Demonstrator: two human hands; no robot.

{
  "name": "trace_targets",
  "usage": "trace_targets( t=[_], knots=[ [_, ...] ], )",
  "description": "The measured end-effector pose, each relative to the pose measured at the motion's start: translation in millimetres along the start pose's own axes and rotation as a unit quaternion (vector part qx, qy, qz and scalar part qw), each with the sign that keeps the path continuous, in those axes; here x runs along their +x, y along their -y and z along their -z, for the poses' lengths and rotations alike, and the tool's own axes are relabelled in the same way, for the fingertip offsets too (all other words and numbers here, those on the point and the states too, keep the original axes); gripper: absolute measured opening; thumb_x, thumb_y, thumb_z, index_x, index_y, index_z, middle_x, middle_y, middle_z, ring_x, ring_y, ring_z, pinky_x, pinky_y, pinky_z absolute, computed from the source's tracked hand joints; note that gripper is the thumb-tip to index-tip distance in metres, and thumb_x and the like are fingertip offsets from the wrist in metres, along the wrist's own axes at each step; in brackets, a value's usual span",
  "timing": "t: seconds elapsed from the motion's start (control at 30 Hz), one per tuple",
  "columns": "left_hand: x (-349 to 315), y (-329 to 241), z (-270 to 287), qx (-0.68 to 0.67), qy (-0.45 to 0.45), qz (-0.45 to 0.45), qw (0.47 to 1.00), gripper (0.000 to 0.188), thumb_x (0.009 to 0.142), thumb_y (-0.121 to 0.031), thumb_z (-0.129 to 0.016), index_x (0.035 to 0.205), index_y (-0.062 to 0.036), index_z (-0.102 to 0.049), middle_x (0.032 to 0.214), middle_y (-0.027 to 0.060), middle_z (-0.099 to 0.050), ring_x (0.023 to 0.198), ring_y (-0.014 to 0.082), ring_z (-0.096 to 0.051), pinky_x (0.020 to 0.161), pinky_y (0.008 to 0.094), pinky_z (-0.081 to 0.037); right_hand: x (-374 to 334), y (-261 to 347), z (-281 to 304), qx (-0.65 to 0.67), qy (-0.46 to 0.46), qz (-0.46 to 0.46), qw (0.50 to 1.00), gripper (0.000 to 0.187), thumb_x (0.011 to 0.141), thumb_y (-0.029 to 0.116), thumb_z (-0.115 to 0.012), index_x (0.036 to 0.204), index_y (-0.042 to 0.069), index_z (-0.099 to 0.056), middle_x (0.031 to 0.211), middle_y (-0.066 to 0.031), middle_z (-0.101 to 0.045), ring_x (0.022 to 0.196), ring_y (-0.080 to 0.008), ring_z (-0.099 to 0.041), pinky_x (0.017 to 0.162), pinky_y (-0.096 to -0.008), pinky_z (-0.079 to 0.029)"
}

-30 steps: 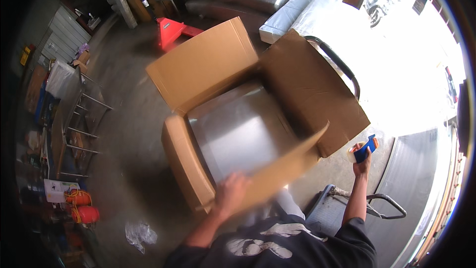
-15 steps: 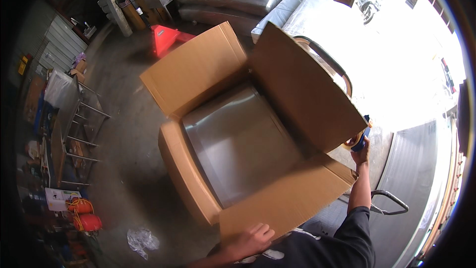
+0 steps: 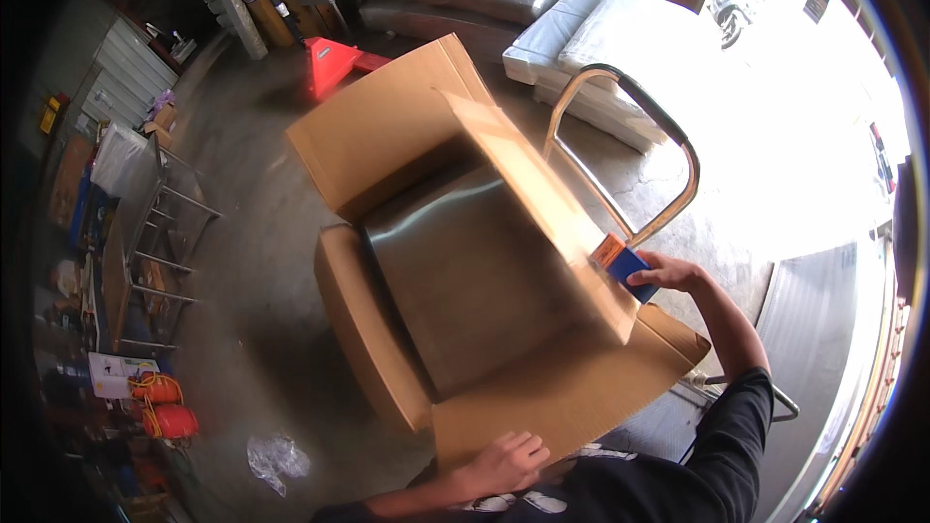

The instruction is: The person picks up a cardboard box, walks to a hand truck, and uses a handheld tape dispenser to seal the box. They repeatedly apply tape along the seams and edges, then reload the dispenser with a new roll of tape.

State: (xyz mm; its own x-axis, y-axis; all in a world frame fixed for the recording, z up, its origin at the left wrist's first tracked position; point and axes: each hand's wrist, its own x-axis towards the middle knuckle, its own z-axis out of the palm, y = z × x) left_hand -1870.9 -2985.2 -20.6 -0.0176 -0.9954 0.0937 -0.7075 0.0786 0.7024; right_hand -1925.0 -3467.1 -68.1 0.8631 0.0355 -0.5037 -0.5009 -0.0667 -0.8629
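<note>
Your cardboard box [image 3: 383, 131] is plain brown, the item inside [image 3: 475, 281] is silver-grey, your tape dispenser [image 3: 625, 267] is blue with orange, and your shirt [image 3: 668, 489] is black with white print [image 3: 545, 502].

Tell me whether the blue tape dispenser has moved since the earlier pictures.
Yes: the blue tape dispenser, in the right hand, has moved left in view, closer to the red pallet jack.

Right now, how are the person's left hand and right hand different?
The left hand holds no tool, while the right hand grips a blue-and-orange tape dispenser.
The left hand is low, at the near flap of the cardboard box; the right hand is higher in the view, beside the right-side flap.
Both hands are bare.
</note>
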Motion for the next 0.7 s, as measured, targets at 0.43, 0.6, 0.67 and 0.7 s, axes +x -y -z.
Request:
trace_targets(
  t=[0.43, 0.6, 0.67, 0.7],
  knots=[
    [104.1, 241.0, -15.1, -0.390, -0.280, 0.495, 0.724, 0.096, 0.095, -0.059, -0.066, 0.158, 0.0006, -0.025, 0.158, 0.0249, -0.035, 0.143, 0.0318, -0.041, 0.113, 0.0455, -0.041, 59.7, 34.0, -101.3, -0.169, 0.051, 0.056, 0.983, 0.044, 0.095, 0.032, -0.069, 0.122, -0.001, -0.058, 0.104, -0.0119, -0.067, 0.097, -0.0190, -0.064, 0.084, -0.0364, -0.053],
    [164.7, 304.1, -53.1, -0.429, -0.293, 0.517, 0.681, 0.109, 0.087, -0.058, -0.076, 0.146, 0.0206, -0.029, 0.153, 0.0308, -0.039, 0.145, 0.0348, -0.039, 0.120, 0.0413, -0.033, 54.3, -0.5, -94.6, -0.177, -0.026, 0.004, 0.984, 0.038, 0.095, 0.029, -0.066, 0.117, -0.002, -0.060, 0.101, -0.0122, -0.066, 0.096, -0.0178, -0.062, 0.084, -0.0352, -0.052],
    [157.4, 298.9, -65.5, -0.453, -0.323, 0.504, 0.661, 0.099, 0.088, -0.052, -0.078, 0.143, 0.0190, -0.035, 0.148, 0.0274, -0.045, 0.140, 0.0308, -0.043, 0.118, 0.0412, -0.035, 40.9, -8.6, -95.9, -0.196, -0.073, -0.045, 0.977, 0.036, 0.095, 0.028, -0.065, 0.115, -0.002, -0.061, 0.100, -0.0123, -0.066, 0.095, -0.0173, -0.062, 0.085, -0.0348, -0.051],
    [149.9, 296.2, -69.8, -0.446, -0.345, 0.500, 0.657, 0.094, 0.089, -0.048, -0.078, 0.141, 0.0182, -0.038, 0.146, 0.0257, -0.048, 0.138, 0.0287, -0.045, 0.116, 0.0412, -0.036, 31.7, -10.7, -97.5, -0.209, -0.101, -0.074, 0.970, 0.035, 0.095, 0.027, -0.065, 0.114, -0.002, -0.061, 0.099, -0.0124, -0.066, 0.095, -0.0171, -0.061, 0.085, -0.0345, -0.051]
  ],
)
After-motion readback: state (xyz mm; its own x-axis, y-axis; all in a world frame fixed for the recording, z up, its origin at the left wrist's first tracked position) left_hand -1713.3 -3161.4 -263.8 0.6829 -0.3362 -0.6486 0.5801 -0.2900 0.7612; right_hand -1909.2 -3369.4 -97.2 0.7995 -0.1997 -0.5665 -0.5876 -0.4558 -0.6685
